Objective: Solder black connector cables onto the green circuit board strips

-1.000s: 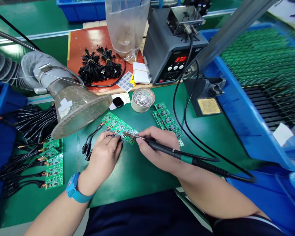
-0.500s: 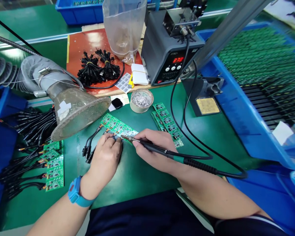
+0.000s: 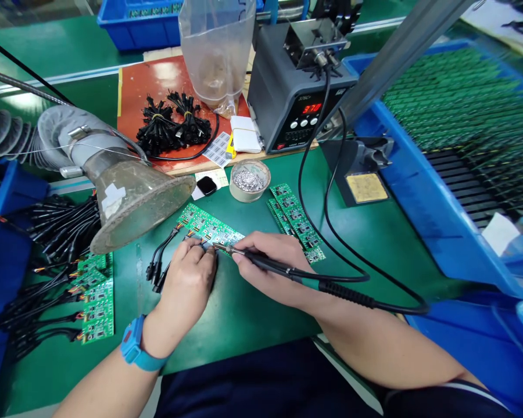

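Observation:
A green circuit board strip [image 3: 200, 220] lies on the green bench in front of me, with black cables [image 3: 157, 261] joined to its left part. My left hand [image 3: 190, 276] is closed at the board's lower edge, fingertips pressed together on a thin wire end beside the pads. In my right hand [image 3: 272, 264] is a soldering iron [image 3: 265, 262], held like a pen, its tip at the board's edge close to my left fingertips. More green boards [image 3: 297, 220] lie to the right of it.
A fume funnel [image 3: 142, 203] overhangs the left side. Behind stand a tin of solder wool [image 3: 249, 181] and a soldering station [image 3: 296, 87]. An iron stand [image 3: 359, 171] and a blue crate of boards [image 3: 401, 151] are at right; wired boards [image 3: 99, 302] lie at left.
My right hand and the iron have shifted slightly left, the tip now nearer my left fingertips. My left hand has stayed at the board. The view has moved a little.

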A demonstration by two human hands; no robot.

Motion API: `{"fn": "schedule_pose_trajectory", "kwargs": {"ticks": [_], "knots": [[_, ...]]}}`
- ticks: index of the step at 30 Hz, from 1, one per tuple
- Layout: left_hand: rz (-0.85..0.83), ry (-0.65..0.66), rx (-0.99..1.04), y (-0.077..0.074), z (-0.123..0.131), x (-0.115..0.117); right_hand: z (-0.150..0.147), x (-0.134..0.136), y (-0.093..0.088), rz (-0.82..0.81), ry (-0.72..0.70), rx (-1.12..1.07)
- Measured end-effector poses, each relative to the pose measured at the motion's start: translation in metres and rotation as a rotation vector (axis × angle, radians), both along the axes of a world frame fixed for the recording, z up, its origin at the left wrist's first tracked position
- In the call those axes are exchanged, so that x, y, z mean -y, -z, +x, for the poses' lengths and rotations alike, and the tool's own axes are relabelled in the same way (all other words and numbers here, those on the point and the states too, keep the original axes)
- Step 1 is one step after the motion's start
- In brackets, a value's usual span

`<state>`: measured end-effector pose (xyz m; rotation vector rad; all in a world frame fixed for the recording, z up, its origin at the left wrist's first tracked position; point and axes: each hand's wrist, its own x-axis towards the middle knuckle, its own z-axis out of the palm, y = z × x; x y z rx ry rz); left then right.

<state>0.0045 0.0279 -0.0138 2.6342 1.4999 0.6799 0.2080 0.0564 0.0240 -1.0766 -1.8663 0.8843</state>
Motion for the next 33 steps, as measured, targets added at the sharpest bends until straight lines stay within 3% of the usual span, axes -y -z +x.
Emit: {"fn": "schedule_pose_trajectory", "kwargs": {"ticks": [11,19,27,33], "knots": [[-0.042,-0.008,-0.002,0.0016,-0.0022,0.0008,0.0012,-0.001,0.0009,0.022,-0.016,0.001],[-0.012,0.004,-0.036,-0.0032,0.0,-0.0023,0.0041,-0.0041,-0.0036,0.068,0.106,-0.057],[0.002,-0.001,-0.043,-0.0034,0.0006,-0.0043,0.0056,-0.0076,-0.004,0.014,0.169,-0.089],[-0.016,-0.014,-0.015,-0.0023,0.0011,-0.0012,0.005,-0.0062,-0.0003,-0.001,0.078,-0.091]]}}
